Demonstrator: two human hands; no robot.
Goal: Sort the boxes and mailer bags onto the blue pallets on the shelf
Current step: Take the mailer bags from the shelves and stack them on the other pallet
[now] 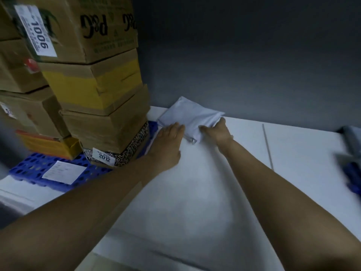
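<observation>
A pale grey mailer bag (190, 117) lies on the white shelf surface (195, 192) against the dark back wall. My left hand (166, 145) rests flat with its fingertips on the bag's left edge. My right hand (216, 131) grips the bag's right front corner. To the left, a stack of cardboard boxes (101, 89) stands on a blue pallet (33, 169). The lowest box carries a label reading 2012.
More cardboard boxes (19, 75) fill the far left, one labelled 1006. A white paper sheet (63, 172) lies on the pallet. A blurred grey and blue object (351, 159) sits at the right edge. A thin seam (267, 147) runs across the shelf.
</observation>
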